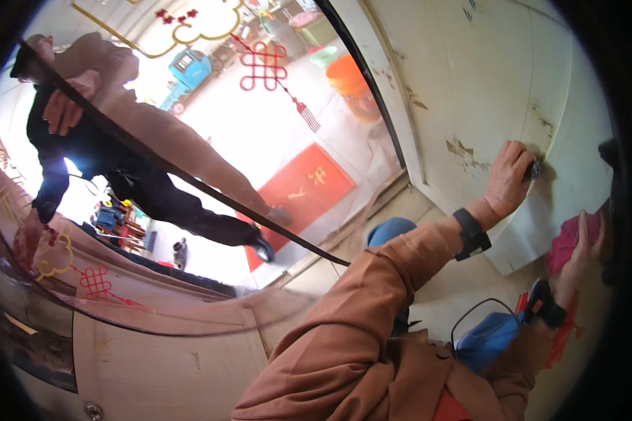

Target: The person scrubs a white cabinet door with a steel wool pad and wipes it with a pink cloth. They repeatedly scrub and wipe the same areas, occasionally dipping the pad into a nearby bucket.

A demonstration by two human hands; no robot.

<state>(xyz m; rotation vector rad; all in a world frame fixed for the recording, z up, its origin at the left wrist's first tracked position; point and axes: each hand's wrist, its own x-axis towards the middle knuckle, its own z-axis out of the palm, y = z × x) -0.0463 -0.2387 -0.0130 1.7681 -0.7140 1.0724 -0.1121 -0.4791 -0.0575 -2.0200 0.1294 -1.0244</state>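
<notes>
My left hand (508, 179) is closed around a dark round door knob (535, 169) on a white door (479, 100) at the upper right. The door's paint is chipped and stained around the knob. My right hand (584, 247), at the right edge, holds a crumpled pink cloth (564, 242) against or close to a pale surface; whether they touch I cannot tell. Both wrists carry dark bands, and a black cable loops near the right one.
A person (121, 147) in dark clothes stands at the left by a transparent door curtain (189, 310). Past the doorway are a red mat (305, 194), an orange bucket (353, 87) and a blue vehicle (189, 71). Another white door (168, 363) stands at the lower left.
</notes>
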